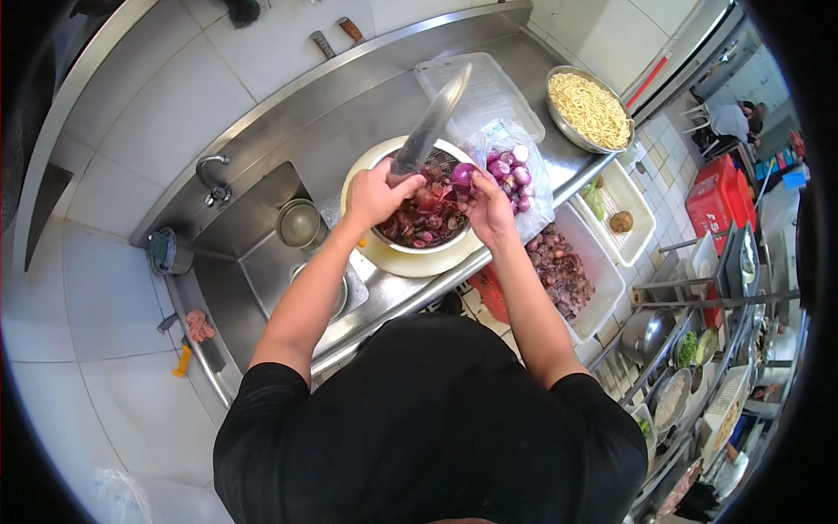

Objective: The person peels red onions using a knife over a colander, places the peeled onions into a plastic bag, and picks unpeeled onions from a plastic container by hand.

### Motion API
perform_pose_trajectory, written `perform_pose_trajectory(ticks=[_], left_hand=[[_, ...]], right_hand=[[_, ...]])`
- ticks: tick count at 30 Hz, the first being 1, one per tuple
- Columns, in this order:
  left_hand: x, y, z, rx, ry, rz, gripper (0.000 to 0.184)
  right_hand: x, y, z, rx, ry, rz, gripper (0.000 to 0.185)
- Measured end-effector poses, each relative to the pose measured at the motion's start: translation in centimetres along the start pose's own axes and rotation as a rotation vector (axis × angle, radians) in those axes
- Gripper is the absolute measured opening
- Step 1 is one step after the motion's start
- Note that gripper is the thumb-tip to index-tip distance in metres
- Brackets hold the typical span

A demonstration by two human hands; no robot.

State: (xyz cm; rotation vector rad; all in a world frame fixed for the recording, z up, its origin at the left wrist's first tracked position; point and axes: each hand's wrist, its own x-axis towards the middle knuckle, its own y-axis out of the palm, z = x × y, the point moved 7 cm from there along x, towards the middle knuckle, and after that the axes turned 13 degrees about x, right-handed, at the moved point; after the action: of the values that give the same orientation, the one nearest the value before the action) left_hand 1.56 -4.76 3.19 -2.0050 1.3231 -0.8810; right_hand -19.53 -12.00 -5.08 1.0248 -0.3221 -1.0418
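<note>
My left hand (377, 196) is closed round a broad-bladed knife (434, 120), its blade pointing up and away from me. In my right hand (491, 210) a purple onion (463, 175) is pinched between the fingers, just right of the knife. Both hands are over a colander (425, 248) full of dark red onion skins (423, 210), which sits on a round cream-coloured board or tray (410, 265). Beside my right hand, a clear plastic bag (539, 205) holds several peeled purple onions (508, 166).
A steel sink (262, 262) with a tap (212, 181) and bowl (300, 224) lies left. A clear lid (480, 83) and bowl of noodles (589, 109) stand on the counter. Below right are a tub of unpeeled onions (559, 271), a white basket (642, 214) and loaded racks (698, 297).
</note>
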Motion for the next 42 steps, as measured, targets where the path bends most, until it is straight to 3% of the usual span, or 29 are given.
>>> perform_pose_trajectory(ticks=[2,8,13,16,20,24,25,28,31,34,37,40,42], left_hand=[[1.0,0.4,1.8,0.477,-0.076,0.155,0.062],[0.4,0.3,-0.8,0.22,0.096,0.101,0.08],[1.5,1.0,-3.3,0.133,0.274,0.021,0.052],[1.3,0.7,-2.9,0.159,0.341,0.005,0.048],[1.3,0.1,0.7,-0.009,0.032,-0.067,0.048],[2.3,1.7,4.2,0.252,-0.115,0.002,0.064],[2.2,2.0,4.7,0.1,-0.13,0.035,0.071],[1.8,3.0,5.5,0.093,-0.164,0.015,0.06],[1.4,2.4,4.0,0.491,-0.15,0.044,0.065],[1.3,1.9,2.8,0.406,-0.183,0.098,0.071],[2.1,4.8,5.4,0.089,-0.253,0.155,0.076],[1.6,4.1,3.9,0.167,-0.125,0.078,0.072],[1.4,3.9,3.5,0.084,-0.149,0.085,0.069]], right_hand=[[-0.3,0.6,0.5,0.075,0.039,0.085,0.035],[-1.0,2.8,0.2,0.051,0.144,0.12,0.031],[-1.6,3.9,-1.2,-0.071,0.212,0.019,0.029],[-0.7,2.1,-1.1,-0.03,0.168,-0.021,0.027],[-0.8,0.4,0.8,0.178,0.17,-0.008,0.03],[-1.1,1.1,1.2,0.334,0.242,0.083,0.038],[-1.0,1.2,1.0,0.368,0.25,0.103,0.04],[-1.1,2.0,0.9,0.404,0.232,0.156,0.042],[-0.6,0.3,0.2,0.315,0.19,0.055,0.049],[-1.6,2.2,0.6,0.211,0.218,0.065,0.048],[-1.5,3.0,0.3,0.325,0.254,0.229,0.047],[-1.7,3.4,0.6,0.333,0.219,0.082,0.043],[-1.6,2.8,0.5,0.215,0.2,0.14,0.043]])
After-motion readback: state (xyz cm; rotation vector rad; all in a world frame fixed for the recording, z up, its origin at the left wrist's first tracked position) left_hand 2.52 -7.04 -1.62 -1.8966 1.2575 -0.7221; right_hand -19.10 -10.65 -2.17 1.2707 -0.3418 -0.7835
